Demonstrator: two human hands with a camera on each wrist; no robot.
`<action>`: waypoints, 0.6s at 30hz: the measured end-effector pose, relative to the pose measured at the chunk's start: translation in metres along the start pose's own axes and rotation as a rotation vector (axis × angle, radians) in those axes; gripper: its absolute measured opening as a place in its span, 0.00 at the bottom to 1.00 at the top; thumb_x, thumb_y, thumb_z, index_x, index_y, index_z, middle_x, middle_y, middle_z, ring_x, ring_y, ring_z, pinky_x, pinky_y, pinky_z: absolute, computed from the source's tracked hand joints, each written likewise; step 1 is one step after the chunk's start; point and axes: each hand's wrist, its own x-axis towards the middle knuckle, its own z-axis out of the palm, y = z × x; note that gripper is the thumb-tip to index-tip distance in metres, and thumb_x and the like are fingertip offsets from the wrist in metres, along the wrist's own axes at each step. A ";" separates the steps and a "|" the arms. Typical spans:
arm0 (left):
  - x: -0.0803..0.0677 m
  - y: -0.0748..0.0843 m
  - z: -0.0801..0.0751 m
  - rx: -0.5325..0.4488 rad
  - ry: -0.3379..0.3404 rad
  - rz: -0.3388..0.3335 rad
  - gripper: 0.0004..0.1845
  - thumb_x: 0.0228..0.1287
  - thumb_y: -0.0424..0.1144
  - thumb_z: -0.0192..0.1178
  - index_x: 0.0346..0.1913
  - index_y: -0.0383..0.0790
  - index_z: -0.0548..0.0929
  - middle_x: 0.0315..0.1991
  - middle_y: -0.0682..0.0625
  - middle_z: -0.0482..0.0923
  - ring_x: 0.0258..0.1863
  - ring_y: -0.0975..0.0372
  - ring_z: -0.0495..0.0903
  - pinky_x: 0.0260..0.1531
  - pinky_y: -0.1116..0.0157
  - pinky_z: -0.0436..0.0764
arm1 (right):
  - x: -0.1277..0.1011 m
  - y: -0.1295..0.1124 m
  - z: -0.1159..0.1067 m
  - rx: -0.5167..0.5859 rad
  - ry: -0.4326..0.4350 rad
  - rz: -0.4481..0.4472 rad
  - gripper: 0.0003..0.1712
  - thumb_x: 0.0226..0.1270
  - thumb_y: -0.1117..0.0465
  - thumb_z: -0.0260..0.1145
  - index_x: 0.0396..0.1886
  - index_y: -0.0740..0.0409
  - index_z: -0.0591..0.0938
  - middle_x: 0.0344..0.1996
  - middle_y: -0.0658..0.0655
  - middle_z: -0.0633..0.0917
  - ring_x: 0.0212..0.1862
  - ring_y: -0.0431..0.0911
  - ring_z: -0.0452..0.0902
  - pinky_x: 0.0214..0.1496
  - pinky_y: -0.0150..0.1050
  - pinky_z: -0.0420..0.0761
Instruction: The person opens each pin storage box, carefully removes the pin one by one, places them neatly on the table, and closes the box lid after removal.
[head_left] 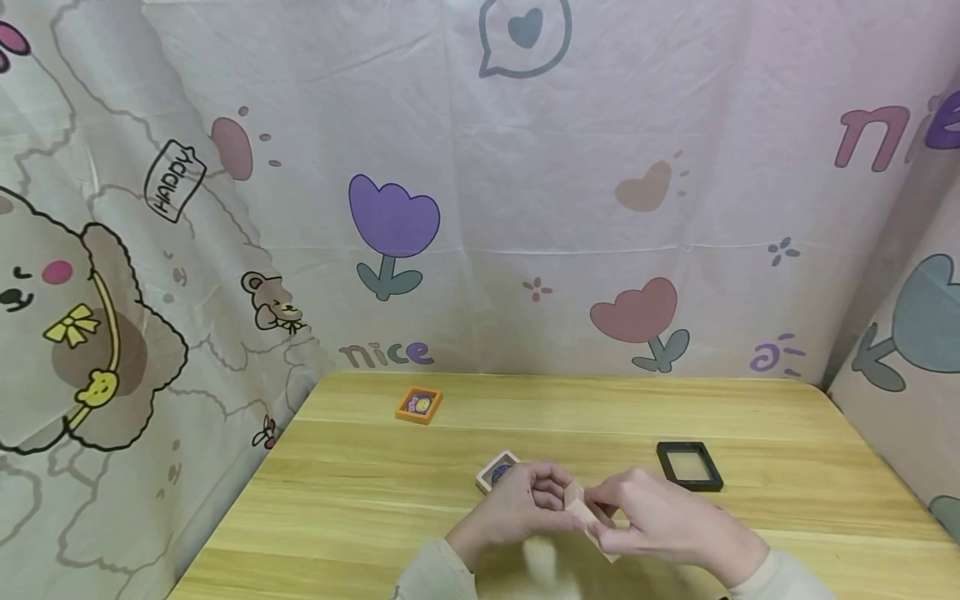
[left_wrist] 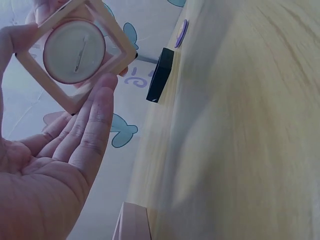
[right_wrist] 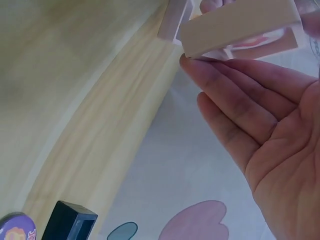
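With the orange frame (head_left: 411, 418) left of centre and a second pale frame (head_left: 481, 484) apparently filled, and the black frame (head_left: 693, 485) at lower right seemingly still bare, I pinch at lower centre, with left hand (head_left: 517, 507) and right hand (head_left: 660, 517), a square wooden-looking frame (left_wrist: 45, 77) around a round badge (left_wrist: 65, 55), whitish back and pin showing.

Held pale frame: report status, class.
Left grip, right grip: both on pale frame. Raised off table, round badge inside. Nothing seen blocking; second pale frame just beyond left grip.
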 end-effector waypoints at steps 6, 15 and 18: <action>0.000 0.000 0.000 0.004 0.041 -0.016 0.16 0.60 0.27 0.75 0.51 0.32 0.85 0.38 0.54 0.86 0.34 0.68 0.85 0.39 0.76 0.86 | 0.003 -0.001 0.003 -0.082 -0.006 -0.027 0.16 0.69 0.62 0.68 0.25 0.41 0.73 0.22 0.34 0.67 0.25 0.19 0.56 0.22 0.13 0.58; 0.001 -0.003 -0.002 -0.024 0.075 -0.045 0.14 0.62 0.29 0.75 0.49 0.34 0.85 0.37 0.53 0.86 0.34 0.67 0.86 0.38 0.75 0.86 | 0.004 -0.004 0.003 -0.187 -0.090 0.050 0.08 0.78 0.59 0.63 0.45 0.55 0.87 0.27 0.36 0.74 0.26 0.23 0.63 0.25 0.18 0.65; 0.001 -0.004 -0.003 -0.029 0.076 -0.051 0.14 0.62 0.30 0.75 0.49 0.34 0.85 0.36 0.54 0.86 0.33 0.67 0.85 0.38 0.75 0.86 | 0.005 -0.005 0.003 -0.178 -0.117 0.074 0.11 0.80 0.58 0.61 0.48 0.55 0.87 0.29 0.37 0.75 0.27 0.24 0.64 0.25 0.20 0.67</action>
